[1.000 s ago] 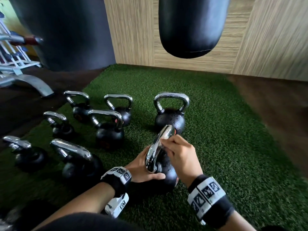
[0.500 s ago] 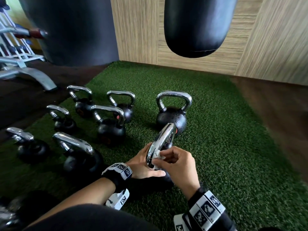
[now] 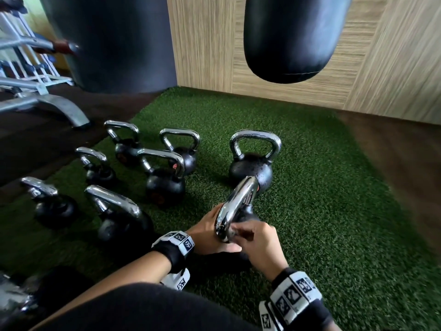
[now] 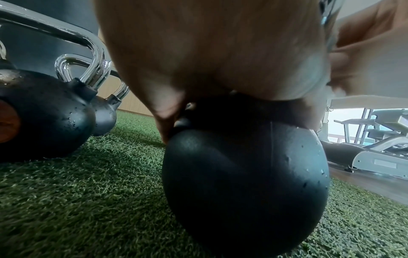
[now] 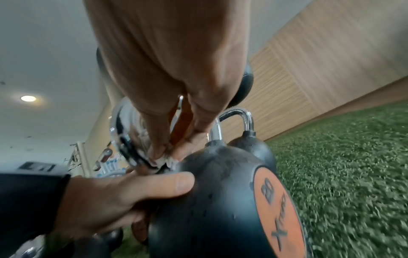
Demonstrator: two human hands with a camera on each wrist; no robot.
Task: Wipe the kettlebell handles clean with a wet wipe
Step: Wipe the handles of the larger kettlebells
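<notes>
A black kettlebell [image 5: 216, 200] with an orange label stands on green turf right in front of me, its chrome handle [image 3: 235, 206] edge-on to the head camera. My left hand [image 3: 210, 237] grips the ball of this kettlebell [image 4: 243, 174] from the left, thumb laid across its top. My right hand [image 3: 257, 240] pinches a small white wet wipe [image 5: 163, 161] against the near foot of the handle, where it meets the ball. The wipe is mostly hidden by the fingers [image 5: 189, 150].
Several more chrome-handled kettlebells [image 3: 164, 177] stand on the turf to the left, and one [image 3: 250, 163] just beyond the held one. A black punching bag [image 3: 293, 37] hangs overhead. Wooden wall behind, a metal rack [image 3: 35, 75] at far left, treadmills [image 4: 375, 148] to the right.
My right hand has slid with the wipe down the handle from its top toward the near base. The left hand has kept its grip on the ball.
</notes>
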